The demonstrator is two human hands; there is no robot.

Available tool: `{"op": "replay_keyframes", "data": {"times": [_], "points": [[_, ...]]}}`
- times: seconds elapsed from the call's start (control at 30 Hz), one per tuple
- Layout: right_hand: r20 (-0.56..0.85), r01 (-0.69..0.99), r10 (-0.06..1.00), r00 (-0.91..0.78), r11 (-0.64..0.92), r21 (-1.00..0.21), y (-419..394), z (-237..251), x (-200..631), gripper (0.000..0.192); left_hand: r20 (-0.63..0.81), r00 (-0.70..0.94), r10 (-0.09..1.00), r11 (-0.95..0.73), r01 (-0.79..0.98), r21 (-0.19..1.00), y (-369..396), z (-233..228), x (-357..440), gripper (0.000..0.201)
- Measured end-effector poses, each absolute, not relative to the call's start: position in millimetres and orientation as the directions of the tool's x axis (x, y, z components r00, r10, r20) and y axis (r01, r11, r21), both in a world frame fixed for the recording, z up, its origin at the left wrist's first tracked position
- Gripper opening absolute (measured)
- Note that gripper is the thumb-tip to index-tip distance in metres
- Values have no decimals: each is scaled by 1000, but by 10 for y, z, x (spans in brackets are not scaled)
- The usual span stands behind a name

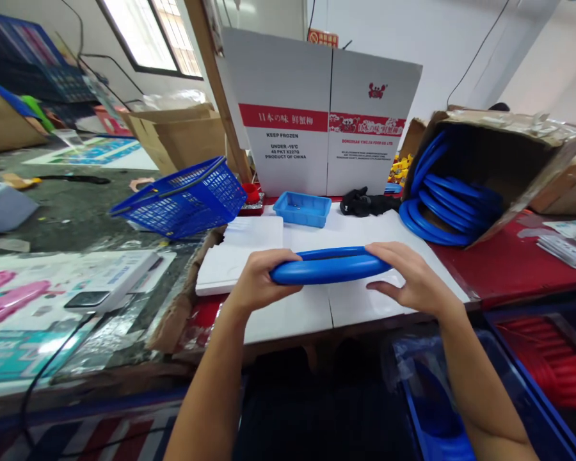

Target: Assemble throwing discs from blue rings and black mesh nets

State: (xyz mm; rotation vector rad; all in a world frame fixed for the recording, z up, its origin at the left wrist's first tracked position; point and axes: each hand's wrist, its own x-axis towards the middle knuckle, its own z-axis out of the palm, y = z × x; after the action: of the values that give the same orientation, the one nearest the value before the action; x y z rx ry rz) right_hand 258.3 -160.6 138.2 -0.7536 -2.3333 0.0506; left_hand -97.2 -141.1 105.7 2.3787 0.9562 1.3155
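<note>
A smooth blue plastic ring (331, 271) is held up nearly edge-on above the white work surface. My left hand (264, 282) is closed around its left end, fingers wrapped on it. At the other end, my right hand (413, 275) cups the ring with its fingers over the top edge, while the thumb sits lower, apart from it. Several similar blue rings (454, 205) are stacked in an open cardboard box (523, 150) tipped toward me on the right.
Behind the ring stand a shallow blue tray (303, 210), a black cloth-like item (368, 203) and a white printed carton panel (288, 83). A blue basket (187, 198) leans at left, near a white slab (242, 253). Crates with red parts (552, 358) are below right.
</note>
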Motion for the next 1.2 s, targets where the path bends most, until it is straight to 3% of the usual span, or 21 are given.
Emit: {"op": "replay_keyframes", "data": {"times": [0.1,0.2,0.4,0.6,0.77,0.9,1.03,1.13,1.2], "points": [[601,521,608,-519,782,-342,-1440,1189,2757,63,672,302,676,-737,275,618,-1237,792,-1174,23],[603,476,616,-507,783,-400,-1364,1100,2797,59,647,270,713,-699,212,683,-1141,632,-1268,30],[682,387,538,-496,840,-381,-1378,1055,2629,46,593,265,761,-644,198,739,-1119,543,-1379,31],[806,351,505,-307,848,-398,-1360,872,2495,36,611,198,767,-642,247,726,-1086,513,-1321,39],[756,326,627,-188,766,-554,-1267,988,2521,37,685,-8,728,-631,382,675,-1022,646,-1145,58],[630,414,738,-241,666,-621,-1500,1390,2695,42,719,-4,695,-638,459,618,-1317,844,-1063,62],[531,585,725,-438,679,-444,-2186,1798,2802,59,764,-25,645,-620,567,542,-2215,827,-1014,58],[597,550,574,-561,797,-249,-2750,1936,2747,74,803,-89,589,-583,641,499,-3094,652,-906,66],[633,449,432,-643,882,-146,-3013,1947,2660,71,750,-27,661,-573,627,527,-3582,565,-797,71]]}}
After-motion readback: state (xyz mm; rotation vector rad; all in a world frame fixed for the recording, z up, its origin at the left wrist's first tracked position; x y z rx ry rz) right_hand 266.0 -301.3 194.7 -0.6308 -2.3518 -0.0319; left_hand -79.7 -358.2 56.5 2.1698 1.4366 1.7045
